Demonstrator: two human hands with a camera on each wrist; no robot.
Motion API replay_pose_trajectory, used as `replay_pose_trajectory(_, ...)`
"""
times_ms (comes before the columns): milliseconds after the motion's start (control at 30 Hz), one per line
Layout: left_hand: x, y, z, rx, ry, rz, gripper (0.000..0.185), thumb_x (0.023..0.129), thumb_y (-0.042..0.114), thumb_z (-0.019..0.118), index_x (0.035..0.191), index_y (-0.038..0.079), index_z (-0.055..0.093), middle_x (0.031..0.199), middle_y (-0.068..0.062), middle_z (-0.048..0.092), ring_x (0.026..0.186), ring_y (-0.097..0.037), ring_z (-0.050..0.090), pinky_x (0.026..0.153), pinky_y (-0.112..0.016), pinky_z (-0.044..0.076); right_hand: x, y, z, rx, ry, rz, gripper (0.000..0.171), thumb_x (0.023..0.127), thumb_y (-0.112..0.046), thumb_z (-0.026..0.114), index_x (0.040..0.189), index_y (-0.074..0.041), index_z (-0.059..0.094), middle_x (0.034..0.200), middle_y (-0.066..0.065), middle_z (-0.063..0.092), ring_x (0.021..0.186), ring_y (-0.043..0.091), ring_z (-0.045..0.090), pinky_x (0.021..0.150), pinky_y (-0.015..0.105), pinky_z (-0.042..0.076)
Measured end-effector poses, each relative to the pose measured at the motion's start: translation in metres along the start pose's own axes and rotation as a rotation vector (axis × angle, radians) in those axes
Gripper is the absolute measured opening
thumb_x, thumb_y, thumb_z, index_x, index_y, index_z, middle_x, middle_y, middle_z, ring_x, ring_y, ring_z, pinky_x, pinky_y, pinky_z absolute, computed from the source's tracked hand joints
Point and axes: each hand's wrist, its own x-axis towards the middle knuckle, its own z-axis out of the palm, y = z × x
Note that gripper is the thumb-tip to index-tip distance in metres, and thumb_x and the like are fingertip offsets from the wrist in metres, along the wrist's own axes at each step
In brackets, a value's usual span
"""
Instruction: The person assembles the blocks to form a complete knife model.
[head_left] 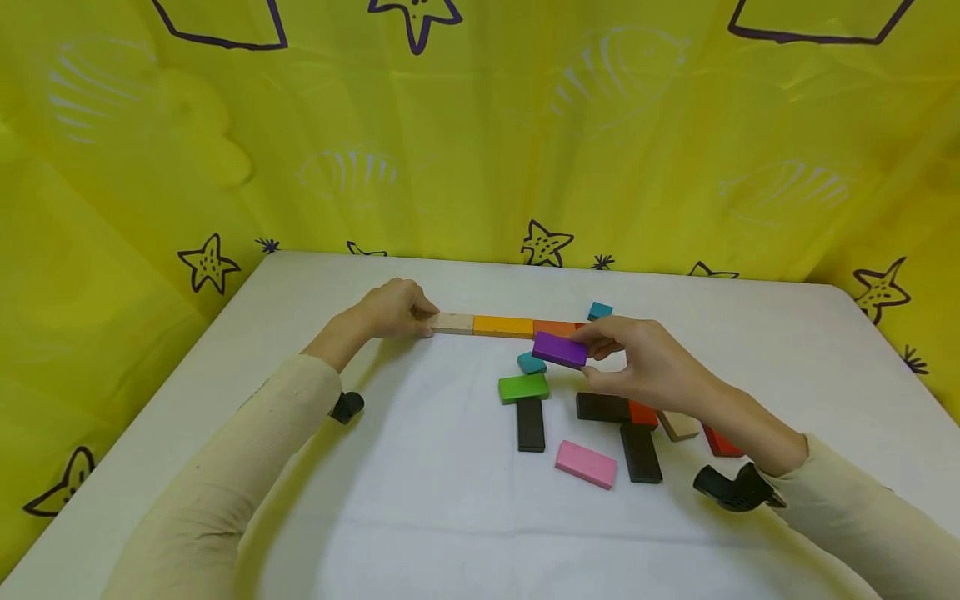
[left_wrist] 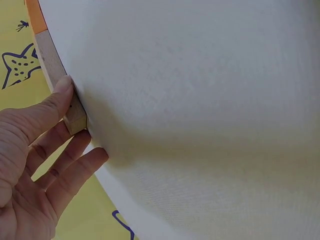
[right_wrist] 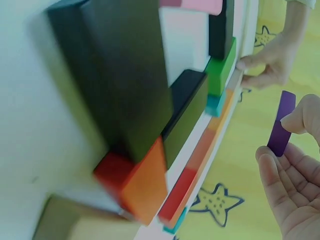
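A row of blocks lies end to end across the table: a plain wooden block (head_left: 453,323), a yellow-orange block (head_left: 503,327), an orange block (head_left: 553,329) and a red block (right_wrist: 179,192). At the row's left end my left hand (head_left: 397,310) pinches the wooden block, the thumb along one side and the fingers about its end. My right hand (head_left: 637,354) holds a purple block (head_left: 558,350) between thumb and fingers, raised off the table in front of the orange block. That hand hides the row's right end in the head view.
Nearer than the row lie a green block (head_left: 523,387), a small teal block (head_left: 532,363), a pink block (head_left: 586,464), several dark blocks (head_left: 641,452), red ones (head_left: 722,442) and a beige one (head_left: 678,426). Another teal block (head_left: 600,311) sits behind the row. A yellow curtain (head_left: 480,125) hangs beyond.
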Motion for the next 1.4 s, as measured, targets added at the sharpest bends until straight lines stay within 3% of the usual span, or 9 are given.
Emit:
replay_pose_trajectory(367,0.001,0.000,0.001,-0.003,-0.005,0.000,0.037,0.081,0.019,0.077,0.115,0.009,0.071,0.100,-0.006,0.066,0.089,-0.020,0.053,0.077,-0.037,0.045,-0.016,0.022,-0.017,-0.061,0.057,0.043,0.038,0.079,-0.010,0.075,0.115,-0.005,0.065,0.107,0.005,0.068,0.091,0.017,0.063,0.080,0.043,0.053)
replay_pose_trajectory(700,0.001,0.000,0.001,0.002,0.001,0.010,0.036,0.081,0.018,0.078,0.114,0.009,0.071,0.098,-0.006,0.066,0.086,-0.020,0.053,0.074,-0.035,0.044,-0.028,0.042,-0.031,-0.088,0.123,0.046,0.033,0.078,-0.008,0.075,0.111,-0.008,0.067,0.101,0.002,0.068,0.088,0.016,0.064,0.076,0.015,0.047)
replay_pose_trajectory(900,-0.001,0.002,-0.001,0.005,-0.009,0.003,0.036,0.081,0.019,0.077,0.115,0.008,0.071,0.100,-0.006,0.065,0.088,-0.021,0.053,0.076,-0.037,0.045,-0.034,0.055,-0.037,-0.077,0.140,0.072,0.033,0.078,-0.006,0.075,0.110,-0.006,0.067,0.100,0.004,0.069,0.087,0.019,0.065,0.074,0.008,0.043)
replay_pose_trajectory(1167,-0.001,0.001,0.000,0.001,-0.004,0.006,0.036,0.081,0.019,0.078,0.115,0.008,0.071,0.100,-0.006,0.065,0.088,-0.020,0.053,0.076,-0.036,0.045,-0.039,0.070,-0.042,-0.081,0.139,0.193,0.036,0.076,-0.007,0.077,0.111,-0.005,0.066,0.100,0.005,0.068,0.088,0.022,0.063,0.074,0.015,0.047)
replay_pose_trajectory(1400,-0.001,0.002,-0.001,0.003,-0.005,0.008,0.036,0.081,0.019,0.078,0.114,0.008,0.071,0.098,-0.006,0.065,0.086,-0.020,0.052,0.074,-0.035,0.045,-0.043,0.086,-0.045,-0.111,0.121,0.186,0.036,0.078,-0.009,0.075,0.112,-0.004,0.065,0.099,0.008,0.068,0.089,0.025,0.063,0.072,0.018,0.048)
